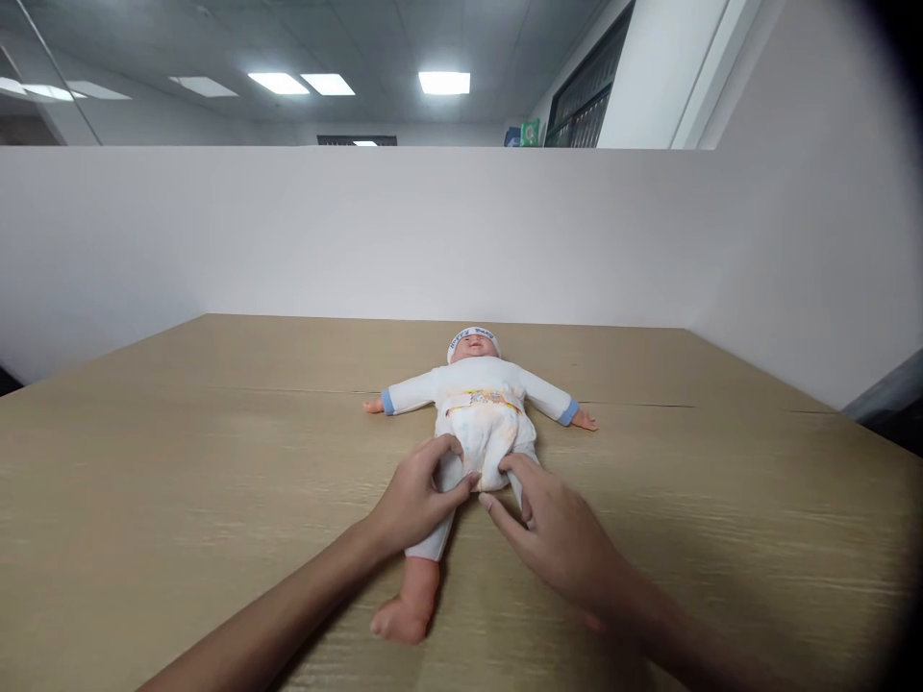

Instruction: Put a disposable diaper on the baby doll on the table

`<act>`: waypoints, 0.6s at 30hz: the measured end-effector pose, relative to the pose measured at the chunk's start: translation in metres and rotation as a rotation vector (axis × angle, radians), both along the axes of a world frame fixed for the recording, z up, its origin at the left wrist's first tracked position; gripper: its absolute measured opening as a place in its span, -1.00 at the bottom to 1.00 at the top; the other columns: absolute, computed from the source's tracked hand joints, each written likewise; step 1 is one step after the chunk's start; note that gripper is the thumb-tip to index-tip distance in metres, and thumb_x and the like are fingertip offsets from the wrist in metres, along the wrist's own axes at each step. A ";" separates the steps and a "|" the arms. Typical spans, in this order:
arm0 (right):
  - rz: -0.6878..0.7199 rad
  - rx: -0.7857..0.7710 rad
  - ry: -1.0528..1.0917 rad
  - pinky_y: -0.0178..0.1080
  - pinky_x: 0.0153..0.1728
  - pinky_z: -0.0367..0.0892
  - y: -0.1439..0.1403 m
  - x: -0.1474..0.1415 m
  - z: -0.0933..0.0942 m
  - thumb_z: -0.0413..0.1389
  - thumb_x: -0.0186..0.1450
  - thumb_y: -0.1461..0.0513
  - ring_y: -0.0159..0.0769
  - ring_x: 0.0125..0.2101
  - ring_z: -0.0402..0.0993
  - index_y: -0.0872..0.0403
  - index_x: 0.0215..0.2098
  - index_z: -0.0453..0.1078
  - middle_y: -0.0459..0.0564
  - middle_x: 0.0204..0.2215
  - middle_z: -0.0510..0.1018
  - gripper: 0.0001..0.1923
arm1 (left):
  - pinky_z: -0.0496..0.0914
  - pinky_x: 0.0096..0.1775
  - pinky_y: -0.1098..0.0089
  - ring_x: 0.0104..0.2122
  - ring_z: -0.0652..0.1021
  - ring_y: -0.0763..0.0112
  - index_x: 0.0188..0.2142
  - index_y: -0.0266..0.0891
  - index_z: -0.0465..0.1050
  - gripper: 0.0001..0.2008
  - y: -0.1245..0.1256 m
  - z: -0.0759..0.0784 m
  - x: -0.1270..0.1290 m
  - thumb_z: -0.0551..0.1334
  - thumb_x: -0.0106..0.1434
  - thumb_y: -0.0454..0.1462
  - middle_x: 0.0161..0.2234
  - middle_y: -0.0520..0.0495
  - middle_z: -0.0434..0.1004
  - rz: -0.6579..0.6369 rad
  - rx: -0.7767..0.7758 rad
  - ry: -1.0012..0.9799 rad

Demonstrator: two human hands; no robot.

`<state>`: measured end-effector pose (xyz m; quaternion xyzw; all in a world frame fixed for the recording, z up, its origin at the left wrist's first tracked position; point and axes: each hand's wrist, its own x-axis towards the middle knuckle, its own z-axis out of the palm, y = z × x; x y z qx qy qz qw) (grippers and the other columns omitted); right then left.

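Note:
A baby doll [480, 373] lies on its back, arms spread and head at the far end. It wears white clothes with blue cuffs and a white headband with lettering. A white diaper [485, 432] with an orange-yellow patterned waistband is around its hips, over the trousers. My left hand [416, 490] curls round the diaper's leg edge on the left, thumb at the crotch. On the other side, my right hand [559, 524] has its index finger on the diaper and its thumb by the bottom edge, fingers bent. The doll's right-side leg is mostly hidden behind my right hand.
The doll lies on a wide wood-grain table [216, 461] with a seam running across it. A pale partition wall [447, 235] rises behind the table's far edge and continues along the right side. Ceiling lights show above it.

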<state>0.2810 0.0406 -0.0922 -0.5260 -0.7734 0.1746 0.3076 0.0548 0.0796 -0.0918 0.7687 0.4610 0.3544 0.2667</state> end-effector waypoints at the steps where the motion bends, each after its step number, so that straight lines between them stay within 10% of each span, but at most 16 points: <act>1: -0.019 -0.024 0.002 -0.14 -0.28 0.34 0.004 0.002 0.002 0.17 0.50 0.09 -0.15 -0.37 0.54 -0.02 -0.07 0.40 -0.06 -0.32 0.62 -0.85 | 0.34 -0.15 0.29 -0.21 0.50 0.25 -0.12 -0.14 0.44 -0.73 0.000 -0.001 0.000 0.38 0.41 -0.04 -0.23 0.02 0.55 0.009 -0.021 -0.035; 8: -0.094 -0.116 0.184 -0.23 -0.45 0.13 0.023 0.016 0.003 0.19 0.40 -0.03 -0.31 -0.58 0.25 -0.05 -0.13 0.26 -0.24 -0.50 0.48 -0.70 | 0.41 0.01 0.27 -0.03 0.59 0.25 0.03 -0.13 0.33 -0.55 0.000 -0.011 0.002 0.49 0.32 -0.09 -0.01 -0.06 0.57 0.048 -0.107 -0.326; 18: -0.164 -0.205 0.206 -0.19 -0.35 0.29 0.018 0.030 0.010 0.28 0.37 -0.14 -0.25 -0.52 0.49 -0.09 -0.10 0.45 -0.14 -0.27 0.78 -0.63 | 0.35 -0.18 0.30 -0.22 0.58 0.25 0.04 -0.17 0.46 -0.48 -0.004 -0.005 -0.003 0.48 0.31 0.09 -0.09 -0.08 0.70 0.159 -0.230 -0.280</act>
